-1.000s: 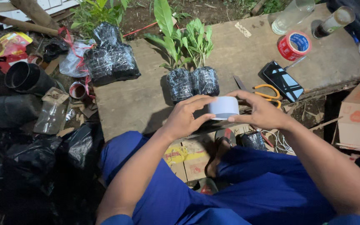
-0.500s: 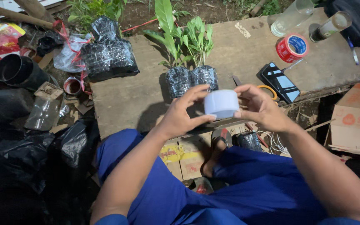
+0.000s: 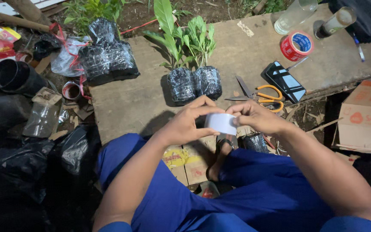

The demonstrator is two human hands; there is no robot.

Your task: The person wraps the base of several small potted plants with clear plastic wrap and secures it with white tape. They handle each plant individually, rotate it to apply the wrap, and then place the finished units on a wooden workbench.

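Scissors (image 3: 263,93) right of bagged seedlings (image 3: 194,81), phone (image 3: 285,80) beside.

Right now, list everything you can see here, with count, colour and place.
white tape roll: one, white, held between both hands
seedlings in black plastic bags: two, green leaves, middle of the board
empty-topped black plastic bags: a cluster, black, board's left end
orange-handled scissors: one, right of the seedlings
black phone: one, beside the scissors
red tape roll: one, red and blue, board's far right
clear bottles: two, top right
cardboard box: one, brown, right edge
black pipe: one, left
left hand: grips the roll
right hand: grips the roll
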